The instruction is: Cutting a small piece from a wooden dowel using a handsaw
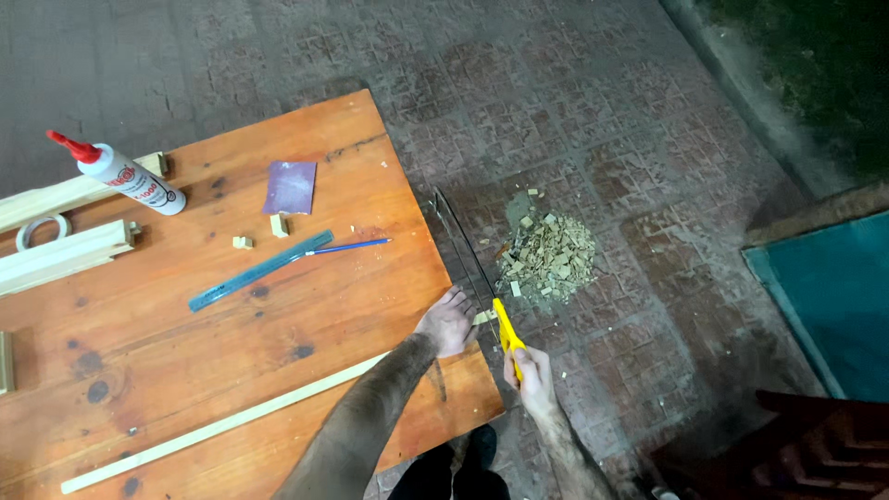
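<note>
Right hand (pixel 530 372) clenches a yellow-handled hacksaw (pixel 482 278) beside the wooden table (pixel 278 306), while left hand (pixel 448 321) presses a thin wood strip (pixel 231 421) flat, fingers spread.

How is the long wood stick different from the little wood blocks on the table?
The long wood strip is thin and stretches across the table's near part to the left hand; the small wood blocks are short, chunky and lie apart near the ruler. The strip is one piece; the blocks are several. Both are pale wood.

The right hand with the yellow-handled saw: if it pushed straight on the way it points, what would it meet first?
Probably the small wood piece at the table edge, beside the left hand, ahead of the right hand and saw; depth is unclear.
</note>
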